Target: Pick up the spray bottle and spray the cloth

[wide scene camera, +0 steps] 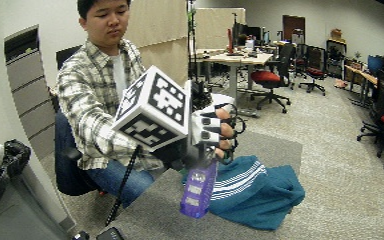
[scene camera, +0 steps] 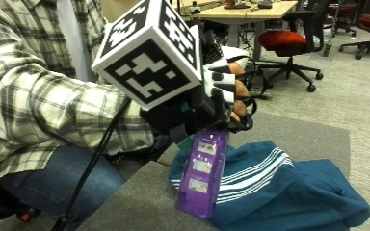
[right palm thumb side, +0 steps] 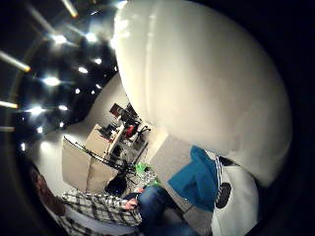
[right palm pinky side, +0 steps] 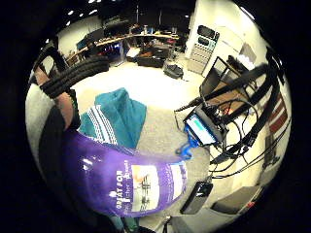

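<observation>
Purple spray bottle (scene camera: 202, 173) is held clamped in the curled fingers of the gloved right hand (scene camera: 220, 103), lifted just above the teal cloth (scene camera: 281, 187) below the hand; the nozzle should be aimed down at the cloth before the trigger is squeezed.

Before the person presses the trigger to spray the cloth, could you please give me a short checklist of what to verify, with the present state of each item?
1. Spray bottle is held: the gloved right hand grips its top, fingers curled. Ok.
2. Bottle is lifted clear of the table: it hangs below the hand, beside the cloth. Ok.
3. Cloth is in place: the teal cloth lies bunched on the table. Ok.
4. Nozzle points at the cloth: the hand hides the nozzle. Cannot tell.
5. A finger is on the trigger: hidden. Cannot tell.
6. Liquid in the bottle: the purple body is opaque. Cannot tell.
</observation>
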